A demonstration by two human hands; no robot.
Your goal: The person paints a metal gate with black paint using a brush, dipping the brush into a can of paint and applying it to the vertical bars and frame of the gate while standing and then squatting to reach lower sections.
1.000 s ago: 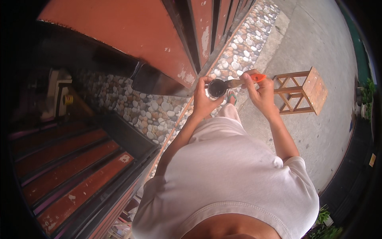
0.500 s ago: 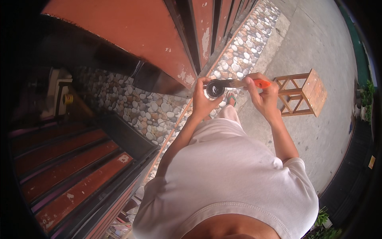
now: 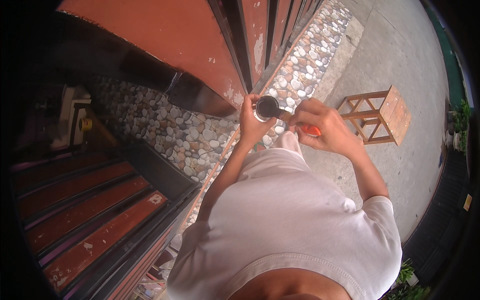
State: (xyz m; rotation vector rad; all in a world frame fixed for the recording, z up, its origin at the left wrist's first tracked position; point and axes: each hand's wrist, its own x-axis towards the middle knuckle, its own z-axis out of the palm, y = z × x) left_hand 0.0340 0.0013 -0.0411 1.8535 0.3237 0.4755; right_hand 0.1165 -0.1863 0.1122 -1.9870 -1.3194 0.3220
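Observation:
My left hand [image 3: 253, 122] is wrapped round a small round can [image 3: 267, 107] with dark, glossy paint inside. On the right, my right hand [image 3: 327, 127] grips a paintbrush by its orange handle [image 3: 311, 130]. The brush's metal band and bristles point left, toward the can. Its tip lies at the can's lower right rim, and whether the bristles are inside or resting on the rim I cannot tell.
A red gate with black gaps and peeling paint [image 3: 258, 45] stands ahead. Its other slatted part [image 3: 100, 235] is at lower left. Pebbled ground [image 3: 192, 145] runs between. A wooden stool [image 3: 395, 116] stands on the concrete at right, and a yellow can [image 3: 86, 124] sits far left.
My right hand has turned and dropped lower, bringing the brush from across the top of the can to its lower right side. The can has shifted slightly left.

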